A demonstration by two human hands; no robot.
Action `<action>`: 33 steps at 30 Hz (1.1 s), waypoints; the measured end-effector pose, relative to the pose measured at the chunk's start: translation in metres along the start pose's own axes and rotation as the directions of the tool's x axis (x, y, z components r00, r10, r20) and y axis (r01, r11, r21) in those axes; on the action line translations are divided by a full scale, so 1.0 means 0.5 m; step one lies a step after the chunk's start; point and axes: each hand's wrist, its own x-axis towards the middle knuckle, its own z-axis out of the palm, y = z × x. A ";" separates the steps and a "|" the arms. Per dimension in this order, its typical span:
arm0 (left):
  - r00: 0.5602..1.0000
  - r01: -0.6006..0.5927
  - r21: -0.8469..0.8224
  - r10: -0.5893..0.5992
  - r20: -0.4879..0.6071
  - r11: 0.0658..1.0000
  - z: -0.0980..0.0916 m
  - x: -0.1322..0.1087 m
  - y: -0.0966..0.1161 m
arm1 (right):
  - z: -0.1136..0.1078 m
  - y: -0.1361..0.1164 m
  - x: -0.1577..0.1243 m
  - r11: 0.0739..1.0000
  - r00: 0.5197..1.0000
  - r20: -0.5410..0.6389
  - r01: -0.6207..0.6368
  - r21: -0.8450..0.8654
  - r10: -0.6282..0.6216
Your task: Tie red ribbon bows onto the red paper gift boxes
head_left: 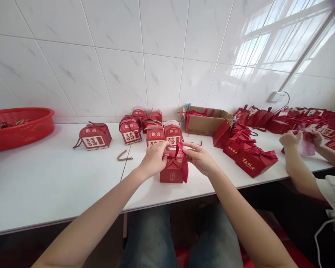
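At about ten o'clock from the work, a red plastic basket (pixel 19 126) sat at the left end of the white tabletop (pixel 58 178). Nearer in stood a finished box (pixel 95 137) printed with "歡喜" above a large "囍", and a bent gold strip (pixel 124 156) lay loose just right of it. The left hand (pixel 155 158) was closed narrowly on the top of the red gift box (pixel 173 172), which stood upright near the tabletop's front edge at the centre. The right hand (pixel 199 158) pinched the dark red ribbon (pixel 184 163), whose tail hung down the box's right side. The step in hand looked like tying that ribbon over the closed flaps; the next move would call for both pinches to stay tight while the box stayed upright. At twelve o'clock a cluster of boxes (pixel 155 136) showed the same "歡喜" and "囍". At one o'clock was an open cardboard carton (pixel 205 124), and at two o'clock were beribboned boxes (pixel 254 162) with gold brush script too small to read surely. At three o'clock a co-worker's hands (pixel 292 139) held something pink.
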 end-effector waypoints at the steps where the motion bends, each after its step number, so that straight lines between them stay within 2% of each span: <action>1: 1.000 -0.008 0.016 0.008 0.022 1.000 -0.002 0.002 0.005 | 0.001 0.002 0.000 1.000 1.000 -0.017 0.004 -0.010 -0.005; 5: 0.998 0.018 -0.028 -0.016 0.067 0.999 -0.006 0.011 0.014 | 0.001 0.008 0.002 0.999 0.999 -0.039 0.006 -0.031 -0.007; 9: 0.997 0.073 -0.294 -0.070 0.021 0.953 -0.001 0.028 0.023 | 0.001 0.010 0.003 0.999 0.999 -0.024 0.022 -0.040 -0.023; 11: 0.997 0.074 -0.360 -0.077 0.006 0.930 0.005 0.038 0.027 | 0.000 0.010 0.002 0.998 0.999 -0.016 0.038 -0.056 -0.039; 16: 0.990 0.101 -0.319 -0.128 -0.062 0.942 0.008 0.052 0.025 | -0.007 0.002 -0.006 0.988 0.999 -0.019 0.044 -0.148 -0.047; 19: 0.988 0.110 -0.310 -0.138 -0.069 0.944 0.004 0.050 0.024 | -0.004 0.001 -0.005 0.955 0.995 -0.078 0.039 -0.293 -0.065; 22: 0.991 0.092 -0.365 -0.120 -0.056 0.926 0.004 0.048 0.026 | 0.010 0.006 0.004 0.897 0.989 -0.105 0.049 -0.440 -0.106; 27: 0.990 0.112 -0.440 -0.139 -0.029 0.891 0.006 0.047 0.023 | 0.033 0.018 0.013 0.758 0.974 -0.079 0.114 -0.642 -0.213; 31: 0.987 0.160 -0.544 -0.143 0.074 0.824 -0.005 0.045 0.017 | 0.036 0.022 0.011 0.760 0.968 -0.102 0.111 -0.641 -0.227; 33: 0.984 0.178 -0.541 -0.141 0.109 0.822 -0.009 0.045 0.016 | 0.034 0.025 0.009 0.768 0.966 -0.110 0.114 -0.631 -0.234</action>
